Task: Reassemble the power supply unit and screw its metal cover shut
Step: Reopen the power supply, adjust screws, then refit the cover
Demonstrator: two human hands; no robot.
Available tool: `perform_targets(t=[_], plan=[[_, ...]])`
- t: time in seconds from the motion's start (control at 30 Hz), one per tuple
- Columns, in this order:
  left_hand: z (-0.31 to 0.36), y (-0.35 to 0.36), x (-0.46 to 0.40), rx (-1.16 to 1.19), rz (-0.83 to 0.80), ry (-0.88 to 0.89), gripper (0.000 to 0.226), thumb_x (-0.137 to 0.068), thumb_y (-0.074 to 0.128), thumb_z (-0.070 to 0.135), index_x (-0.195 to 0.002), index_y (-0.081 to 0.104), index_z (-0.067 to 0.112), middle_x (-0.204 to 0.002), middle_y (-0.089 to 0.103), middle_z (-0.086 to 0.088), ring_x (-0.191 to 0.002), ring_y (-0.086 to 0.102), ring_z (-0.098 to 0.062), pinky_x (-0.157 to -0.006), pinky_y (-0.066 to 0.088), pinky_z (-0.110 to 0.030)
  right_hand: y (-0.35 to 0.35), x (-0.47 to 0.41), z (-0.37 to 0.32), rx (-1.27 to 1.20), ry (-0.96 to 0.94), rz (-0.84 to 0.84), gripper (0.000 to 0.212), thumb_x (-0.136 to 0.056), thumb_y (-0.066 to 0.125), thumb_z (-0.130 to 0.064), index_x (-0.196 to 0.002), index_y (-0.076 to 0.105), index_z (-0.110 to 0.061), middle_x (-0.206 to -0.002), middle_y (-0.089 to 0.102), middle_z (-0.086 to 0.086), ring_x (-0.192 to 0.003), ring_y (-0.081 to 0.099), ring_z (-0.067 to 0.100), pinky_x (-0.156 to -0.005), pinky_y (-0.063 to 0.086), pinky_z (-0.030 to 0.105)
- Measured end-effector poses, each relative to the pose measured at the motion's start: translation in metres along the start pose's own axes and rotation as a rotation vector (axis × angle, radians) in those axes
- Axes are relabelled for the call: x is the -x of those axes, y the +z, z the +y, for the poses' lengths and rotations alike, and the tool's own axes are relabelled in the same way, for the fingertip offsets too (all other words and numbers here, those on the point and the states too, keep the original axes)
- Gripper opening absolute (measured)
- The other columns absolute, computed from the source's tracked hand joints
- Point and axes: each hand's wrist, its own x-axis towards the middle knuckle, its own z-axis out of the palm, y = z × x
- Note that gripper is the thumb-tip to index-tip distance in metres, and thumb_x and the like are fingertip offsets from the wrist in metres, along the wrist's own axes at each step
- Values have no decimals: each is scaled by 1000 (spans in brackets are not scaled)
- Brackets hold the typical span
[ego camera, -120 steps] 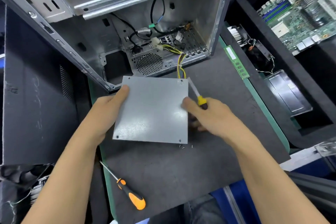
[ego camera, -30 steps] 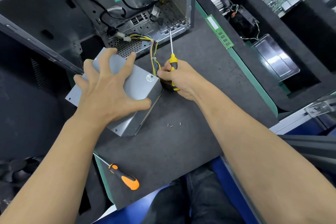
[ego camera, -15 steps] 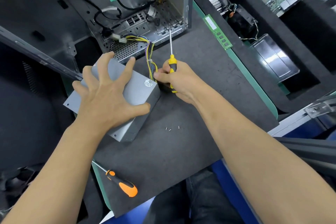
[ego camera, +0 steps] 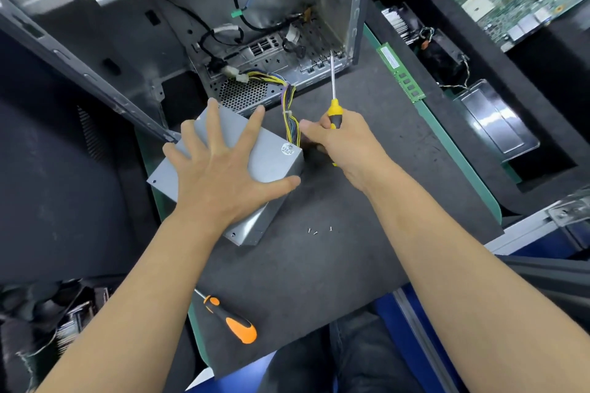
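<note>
With the power supply unit (ego camera: 223,169) now turned askew before the open case (ego camera: 191,25), the left hand (ego camera: 223,175) spreads flat on its cover while the right hand (ego camera: 338,140) grips the yellow screwdriver (ego camera: 333,96) (three loose screws (ego camera: 316,230) await, just right of the unit), so fastening comes next.

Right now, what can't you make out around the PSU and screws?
Head view only:
- Metal cover: its middle lies under the left hand.
- Loose screws: too small to tell type.
- Round sticker: print too small.
- Yellow screwdriver: lower handle inside the right hand.
- Wire bundle: its exit from the case is hidden by the right hand's fingers.
</note>
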Motion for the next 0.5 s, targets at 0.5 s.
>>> perform_targets(t=[0.5], plan=[[-33, -25, 12, 200, -251, -174, 105, -59, 20, 99, -150, 4, 50, -148, 26, -12, -132, 33, -37, -101, 37, -50, 23, 50, 20, 81, -164, -94, 32, -73, 74, -30, -97, 55, -25, -116, 69, 1, -111, 66, 23, -98, 48, 54]])
